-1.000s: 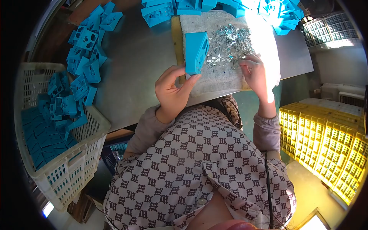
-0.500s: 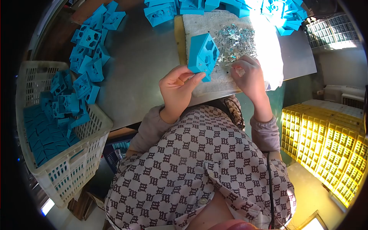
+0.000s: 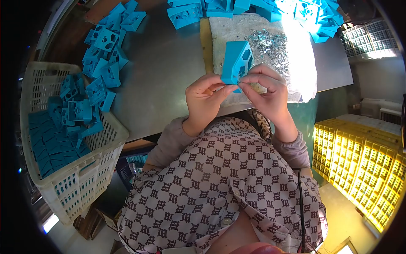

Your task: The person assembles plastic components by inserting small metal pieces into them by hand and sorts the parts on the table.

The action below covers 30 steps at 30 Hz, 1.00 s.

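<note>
Blue housing (image 3: 231, 63): best kept steady
Left hand (image 3: 205, 98): fingers clamped on it
Right hand (image 3: 270, 93): fingers pinched together alongside — align squarely

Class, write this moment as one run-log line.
left hand: holding blue part | right hand: at part's near end | small metal pieces: spread on cloth

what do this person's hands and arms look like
The left hand and right hand are both bare, without gloves. The sleeves are plain, greyish and gathered at the ends; the shirt is pale with dark, letter-like markings.
</note>
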Each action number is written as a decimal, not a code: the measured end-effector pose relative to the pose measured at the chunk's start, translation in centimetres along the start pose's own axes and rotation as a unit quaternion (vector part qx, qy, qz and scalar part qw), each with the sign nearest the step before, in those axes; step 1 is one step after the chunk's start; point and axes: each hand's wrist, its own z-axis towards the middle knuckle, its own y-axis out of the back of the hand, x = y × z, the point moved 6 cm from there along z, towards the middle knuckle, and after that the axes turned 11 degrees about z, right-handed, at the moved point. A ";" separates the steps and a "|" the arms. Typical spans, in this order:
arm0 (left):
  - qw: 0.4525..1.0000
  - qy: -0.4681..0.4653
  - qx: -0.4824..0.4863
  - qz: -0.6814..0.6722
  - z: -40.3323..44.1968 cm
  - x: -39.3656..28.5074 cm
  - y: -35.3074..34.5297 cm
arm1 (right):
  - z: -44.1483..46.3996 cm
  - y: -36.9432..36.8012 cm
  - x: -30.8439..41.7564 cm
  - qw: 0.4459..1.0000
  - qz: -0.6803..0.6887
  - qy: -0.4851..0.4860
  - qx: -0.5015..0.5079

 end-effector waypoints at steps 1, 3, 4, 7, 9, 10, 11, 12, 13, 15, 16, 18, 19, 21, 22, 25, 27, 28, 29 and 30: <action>1.000 -0.009 0.003 0.015 0.0 -0.1 0.1 | 0.0 -0.1 0.2 1.000 -0.009 0.010 0.009; 1.000 -0.016 0.003 0.027 0.1 -0.3 0.1 | 0.2 -0.1 0.4 0.999 -0.029 0.030 0.025; 1.000 -0.013 -0.001 0.023 0.1 -0.4 0.2 | 0.3 -0.2 0.7 0.997 -0.054 0.047 0.036; 1.000 -0.016 -0.007 0.021 0.1 -0.6 0.1 | 0.7 -0.3 1.5 0.987 -0.117 0.089 0.064; 0.999 -0.034 -0.001 0.041 0.1 -0.8 0.2 | 0.8 -0.7 2.1 0.981 -0.146 0.107 0.075; 0.997 -0.048 0.006 0.060 0.2 -0.8 0.3 | 0.8 -0.7 1.9 0.984 -0.132 0.094 0.073; 0.995 -0.061 0.012 0.079 0.1 -0.9 0.4 | 0.8 -0.7 1.7 0.987 -0.117 0.082 0.071; 0.994 -0.068 0.017 0.089 0.1 -0.9 0.5 | 0.8 -0.7 1.4 0.990 -0.102 0.070 0.070; 0.992 -0.075 0.020 0.099 0.1 -0.9 0.6 | 0.7 -0.7 1.0 0.995 -0.057 0.038 0.068; 0.992 -0.073 0.018 0.099 0.0 -1.0 0.7 | 0.3 -0.6 0.2 0.997 0.034 -0.028 0.065; 0.994 -0.065 0.013 0.087 0.0 -1.2 0.6 | 0.2 -0.6 0.3 0.997 0.038 -0.034 0.063; 0.997 -0.046 0.004 0.057 0.0 -1.1 0.4 | 0.2 -0.5 0.4 0.996 0.045 -0.045 0.060; 0.999 -0.036 0.000 0.037 -0.1 -1.0 0.4 | 0.1 -0.4 0.5 0.997 0.038 -0.034 0.056; 1.000 -0.026 -0.004 0.014 0.0 -0.8 0.3 | 0.1 -0.4 0.6 0.999 0.025 -0.011 0.046; 1.000 -0.025 -0.003 0.009 -0.1 -0.7 0.3 | 0.1 -0.4 0.8 0.999 -0.003 0.011 0.050; 0.999 -0.043 -0.009 0.031 0.0 -0.9 0.2 | 0.3 -0.5 1.8 0.989 -0.094 0.085 0.070; 0.994 -0.075 -0.003 0.084 0.0 -1.2 0.3 | 0.5 -0.7 2.7 0.971 -0.166 0.145 0.095; 0.987 -0.098 0.007 0.125 0.0 -1.4 0.5 | 0.5 -0.7 2.8 0.967 -0.176 0.149 0.104; 0.979 -0.121 0.016 0.165 0.0 -1.6 0.5 | 0.4 -0.8 2.9 0.964 -0.186 0.153 0.114; 0.974 -0.133 0.018 0.184 0.0 -2.0 0.4 | 0.3 -0.8 2.9 0.960 -0.196 0.156 0.124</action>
